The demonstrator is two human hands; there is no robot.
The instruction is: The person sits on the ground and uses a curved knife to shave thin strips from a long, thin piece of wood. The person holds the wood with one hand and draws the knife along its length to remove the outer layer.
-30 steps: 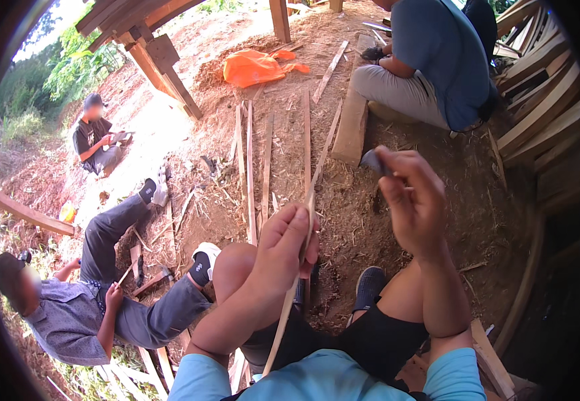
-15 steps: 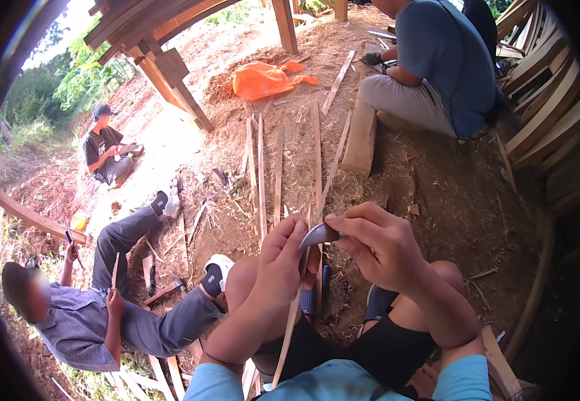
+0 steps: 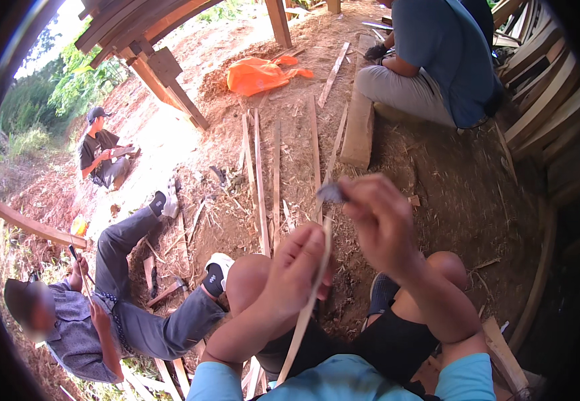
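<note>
My left hand is closed round a long, thin wooden strip. The strip runs from my lap up past my fingers, and its far tip stands just beyond them. To the right and slightly farther away, my right hand grips a small knife; its curved grey blade is smeared by motion and points left. The blade is held apart from my left hand, over the strip's far tip. The knife's handle is hidden inside my right fingers.
Several long strips lie on the dirt ahead, near an orange cloth and a thick wooden beam. A person reclines at left holding a strip and a tool. Another person sits far right, beside stacked timber.
My right hand has lifted the knife away from the strip, up and forward. My left hand has shifted slightly right with the strip. The person at left has brought both hands together.
</note>
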